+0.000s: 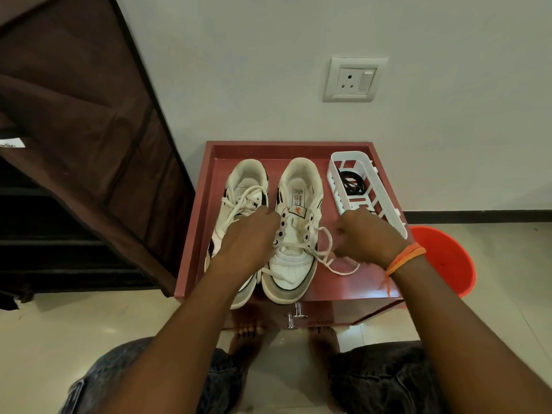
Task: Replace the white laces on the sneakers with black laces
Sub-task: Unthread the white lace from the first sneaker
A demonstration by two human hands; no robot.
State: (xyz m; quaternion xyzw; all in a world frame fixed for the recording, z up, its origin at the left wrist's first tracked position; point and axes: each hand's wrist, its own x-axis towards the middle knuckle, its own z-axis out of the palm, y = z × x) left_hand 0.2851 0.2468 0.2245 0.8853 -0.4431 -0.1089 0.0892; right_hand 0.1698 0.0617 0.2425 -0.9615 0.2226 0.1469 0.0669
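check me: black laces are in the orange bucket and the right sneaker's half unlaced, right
Not quite. The head view shows the black laces in the white basket on the red table, not the orange bucket. The right sneaker is half unlaced.

Soft, even indoor light fills the head view, brightest on the pale wall (268, 70) and the glossy floor tiles (493, 279), which carry faint sheen rather than hard glare. Shadows are weak and diffuse; a dim pool gathers under the front edge of the red cabinet top (352, 162). The brown fabric wardrobe (74, 100) at the left edge falls into deep shade, its lower shelves nearly black. Wide-angle distortion bows the wall skirting and stretches both forearms toward the bottom corners. Detail is soft overall, with slight smearing on the left hand (248, 240) and right hand (370, 237).
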